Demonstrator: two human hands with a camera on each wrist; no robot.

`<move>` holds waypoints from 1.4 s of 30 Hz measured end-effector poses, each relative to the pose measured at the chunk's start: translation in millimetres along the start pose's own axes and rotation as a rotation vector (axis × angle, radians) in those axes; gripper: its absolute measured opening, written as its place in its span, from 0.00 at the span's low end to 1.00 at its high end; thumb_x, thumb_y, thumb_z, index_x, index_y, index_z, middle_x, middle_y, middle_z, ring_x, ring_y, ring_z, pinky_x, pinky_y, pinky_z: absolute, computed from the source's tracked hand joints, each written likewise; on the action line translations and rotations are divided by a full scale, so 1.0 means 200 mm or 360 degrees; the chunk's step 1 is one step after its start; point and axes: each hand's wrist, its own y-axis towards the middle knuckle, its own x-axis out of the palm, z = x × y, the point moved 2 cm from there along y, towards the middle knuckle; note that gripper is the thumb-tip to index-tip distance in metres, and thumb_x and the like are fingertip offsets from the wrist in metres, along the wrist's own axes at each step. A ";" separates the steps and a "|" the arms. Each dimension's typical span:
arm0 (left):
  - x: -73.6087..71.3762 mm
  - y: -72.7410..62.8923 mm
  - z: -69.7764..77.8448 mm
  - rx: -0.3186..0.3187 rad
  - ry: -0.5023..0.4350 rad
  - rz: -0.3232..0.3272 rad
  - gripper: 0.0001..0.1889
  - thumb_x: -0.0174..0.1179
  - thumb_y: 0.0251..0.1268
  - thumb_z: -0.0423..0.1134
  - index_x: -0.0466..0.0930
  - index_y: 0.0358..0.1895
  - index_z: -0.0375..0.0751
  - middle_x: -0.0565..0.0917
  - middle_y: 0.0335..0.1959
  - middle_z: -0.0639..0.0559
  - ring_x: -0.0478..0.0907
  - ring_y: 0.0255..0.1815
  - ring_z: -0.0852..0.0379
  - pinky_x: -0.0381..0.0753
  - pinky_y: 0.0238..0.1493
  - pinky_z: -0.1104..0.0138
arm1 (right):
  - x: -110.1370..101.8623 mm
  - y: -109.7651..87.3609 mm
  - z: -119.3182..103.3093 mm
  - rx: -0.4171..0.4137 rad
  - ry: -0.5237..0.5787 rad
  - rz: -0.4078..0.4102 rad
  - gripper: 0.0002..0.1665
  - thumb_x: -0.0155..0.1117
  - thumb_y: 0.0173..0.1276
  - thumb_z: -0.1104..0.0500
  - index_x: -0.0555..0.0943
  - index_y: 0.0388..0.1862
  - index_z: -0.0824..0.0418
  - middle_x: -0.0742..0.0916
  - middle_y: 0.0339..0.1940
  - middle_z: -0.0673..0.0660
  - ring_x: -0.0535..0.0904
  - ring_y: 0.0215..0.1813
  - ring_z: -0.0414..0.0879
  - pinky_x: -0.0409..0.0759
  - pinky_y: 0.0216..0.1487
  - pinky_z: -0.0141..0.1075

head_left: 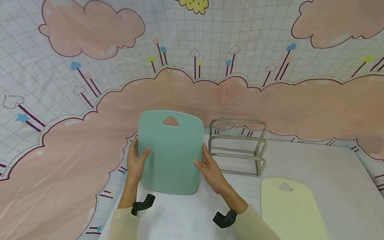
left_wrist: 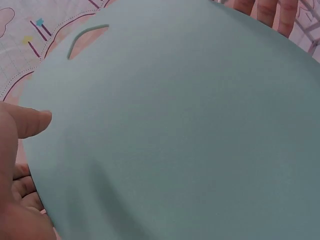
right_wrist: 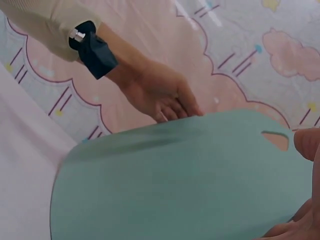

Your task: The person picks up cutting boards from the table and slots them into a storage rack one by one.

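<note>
A mint-green cutting board is held up and tilted before me, its handle slot near the top edge. The left hand grips its left edge, thumb on the front face and the other fingers round the edge. On the opposite edge the right hand holds the board, with its thumb at the front. In the left wrist view, several fingertips of the right hand show past the board's far edge. Behind and right of the board stands a metal rack made of bent bars, with no board in it.
A pale yellow cutting board lies flat at the right front, its slot toward the back. The white table carries everything. Behind it hangs a patterned cloth with pink clouds.
</note>
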 end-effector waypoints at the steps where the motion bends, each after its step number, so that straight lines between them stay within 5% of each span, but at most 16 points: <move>1: 0.00 0.00 0.00 0.0016 -0.0021 0.0006 0.37 0.57 0.68 0.30 0.47 0.74 0.30 0.53 0.73 0.39 0.45 0.76 0.52 0.49 0.71 0.55 | 0.00 0.00 -0.01 -0.0014 -0.0003 -0.0006 0.46 0.50 0.76 0.56 0.31 0.77 0.55 0.39 0.77 0.55 0.38 0.77 0.50 0.53 0.71 0.44; 18: -0.01 0.02 -0.01 0.0208 -0.0292 -0.0022 0.33 0.55 0.65 0.22 0.52 0.72 0.29 0.59 0.68 0.38 0.49 0.74 0.48 0.43 0.73 0.61 | -0.01 0.02 -0.06 -0.0192 -0.0109 0.0020 0.46 0.51 0.76 0.58 0.33 0.78 0.54 0.41 0.78 0.54 0.39 0.76 0.49 0.52 0.70 0.47; 42: -0.02 0.03 -0.02 0.0495 -0.0439 -0.0046 0.31 0.53 0.63 0.19 0.56 0.69 0.28 0.64 0.64 0.37 0.56 0.71 0.47 0.50 0.71 0.61 | 0.04 0.02 -0.19 -0.0350 -0.0155 0.0013 0.44 0.46 0.74 0.70 0.32 0.76 0.65 0.38 0.77 0.62 0.34 0.76 0.52 0.46 0.71 0.53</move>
